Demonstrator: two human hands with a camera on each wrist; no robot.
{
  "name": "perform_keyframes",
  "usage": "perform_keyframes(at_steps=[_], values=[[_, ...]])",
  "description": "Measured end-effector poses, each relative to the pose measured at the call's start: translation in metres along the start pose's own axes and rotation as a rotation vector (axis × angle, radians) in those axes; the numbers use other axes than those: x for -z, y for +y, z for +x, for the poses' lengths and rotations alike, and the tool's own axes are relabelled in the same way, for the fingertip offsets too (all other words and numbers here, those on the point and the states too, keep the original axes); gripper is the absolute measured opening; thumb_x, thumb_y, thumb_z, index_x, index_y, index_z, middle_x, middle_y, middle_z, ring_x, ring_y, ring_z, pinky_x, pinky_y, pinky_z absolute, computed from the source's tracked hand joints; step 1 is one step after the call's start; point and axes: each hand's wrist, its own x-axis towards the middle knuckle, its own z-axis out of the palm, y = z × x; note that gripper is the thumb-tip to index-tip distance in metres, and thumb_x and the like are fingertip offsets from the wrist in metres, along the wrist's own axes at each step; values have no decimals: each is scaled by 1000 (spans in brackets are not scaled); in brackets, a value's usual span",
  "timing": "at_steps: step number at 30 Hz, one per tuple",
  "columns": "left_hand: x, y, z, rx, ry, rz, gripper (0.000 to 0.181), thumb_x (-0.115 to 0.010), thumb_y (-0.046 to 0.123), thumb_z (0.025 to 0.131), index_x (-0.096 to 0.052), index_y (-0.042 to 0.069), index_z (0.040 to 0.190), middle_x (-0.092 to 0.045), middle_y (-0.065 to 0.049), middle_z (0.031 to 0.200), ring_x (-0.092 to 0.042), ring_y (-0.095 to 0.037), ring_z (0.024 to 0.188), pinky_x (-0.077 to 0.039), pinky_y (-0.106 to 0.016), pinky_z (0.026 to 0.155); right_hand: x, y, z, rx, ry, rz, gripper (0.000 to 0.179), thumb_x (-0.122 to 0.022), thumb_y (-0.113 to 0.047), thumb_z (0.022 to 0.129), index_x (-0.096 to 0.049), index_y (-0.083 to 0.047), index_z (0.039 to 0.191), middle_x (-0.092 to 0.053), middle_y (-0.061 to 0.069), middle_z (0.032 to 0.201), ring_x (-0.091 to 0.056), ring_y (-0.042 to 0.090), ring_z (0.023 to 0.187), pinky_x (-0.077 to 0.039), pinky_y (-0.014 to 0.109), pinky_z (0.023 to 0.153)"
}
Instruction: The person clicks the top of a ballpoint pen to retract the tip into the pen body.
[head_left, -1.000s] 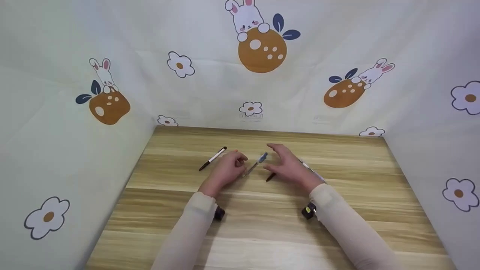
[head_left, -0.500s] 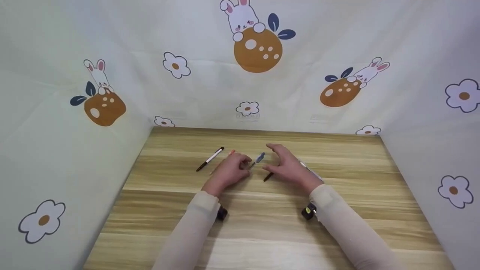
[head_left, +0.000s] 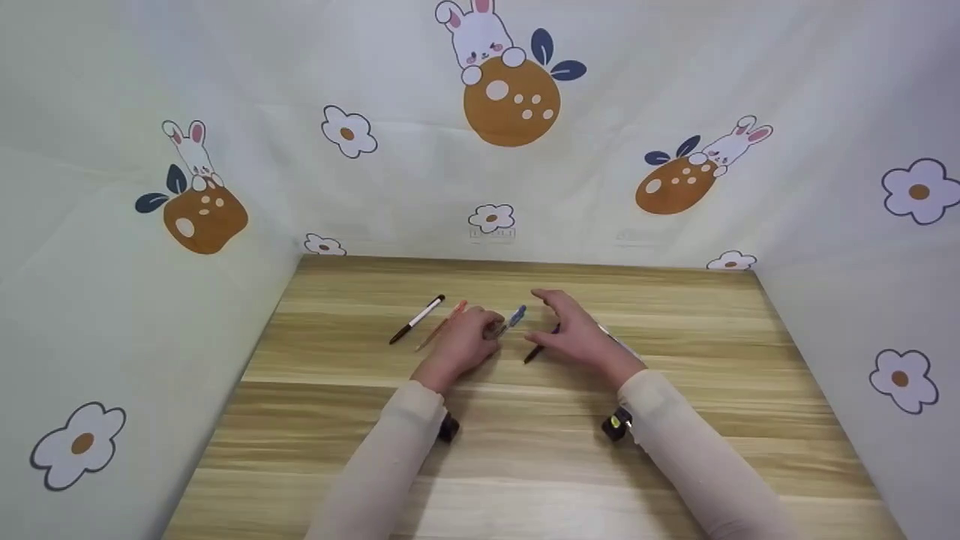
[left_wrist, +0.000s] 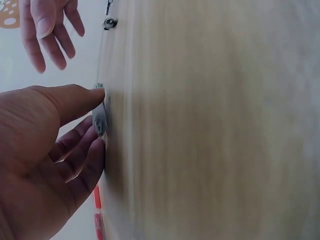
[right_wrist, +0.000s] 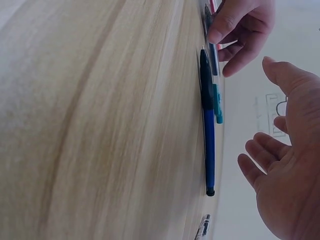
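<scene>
My left hand (head_left: 466,341) is low over the wooden table. Its thumb and fingers pinch a clear pen with a blue cap end (head_left: 519,313); the left wrist view shows the pen's tip (left_wrist: 100,122) between them. My right hand (head_left: 576,334) is held with fingers spread and thumb apart, holding nothing. Beneath it lies a blue pen with a black grip (right_wrist: 208,125), partly hidden in the head view. In the right wrist view that pen lies close beside the pinched pen's teal end (right_wrist: 217,102).
Left of my left hand lie a red-tipped pen (head_left: 433,335) and a white pen with black ends (head_left: 417,319). Another pale pen (head_left: 616,339) lies partly under my right forearm. Printed cloth walls (head_left: 405,187) border the table (head_left: 517,450) at the back and sides.
My left hand has shifted slightly right and closed onto the clear blue-capped pen, uncovering the red-tipped pen. My right hand has hardly moved. The whole view has drifted slightly.
</scene>
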Motion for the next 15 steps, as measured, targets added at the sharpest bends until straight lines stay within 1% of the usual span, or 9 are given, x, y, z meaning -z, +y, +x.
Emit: perform_keyframes(at_steps=[3, 7, 11, 15], values=[[-1, 2, 0, 2, 8, 12, 36, -81, 12, 98, -78, 9, 133, -72, -5, 114, -68, -22, 104, -57, -44, 97, 0, -1, 0, 4, 2, 3, 83, -86, -23, 99, -44, -5, 167, -49, 21, 164, -46, 43, 152, -39, 58, 125], [-2, 3, 1, -5, 27, 49, 32, -79, 8, 98, -80, 11, 129, -73, -4, 112, -68, -21, 103, -57, -43, 97, 0, -1, 0, -20, 2, 12, 83, -87, -24, 99, -44, -5, 167, -49, 19, 164, -47, 44, 152, -39, 57, 125], [-3, 4, 1, -8, 43, 77, 28, -79, 6, 98, -83, 14, 125, -74, -3, 110, -69, -21, 104, -57, -44, 99, -1, 0, -1, -38, -2, 25, 83, -87, -25, 99, -44, -5, 167, -48, 17, 165, -46, 43, 153, -39, 57, 125], [-2, 7, 0, 7, 50, 89, 26, -78, 6, 99, -84, 15, 122, -75, -3, 108, -70, -21, 103, -57, -45, 99, -1, 0, -2, -52, -3, 30, 83, -87, -28, 99, -44, -8, 168, -48, 15, 166, -45, 41, 154, -40, 56, 125]])
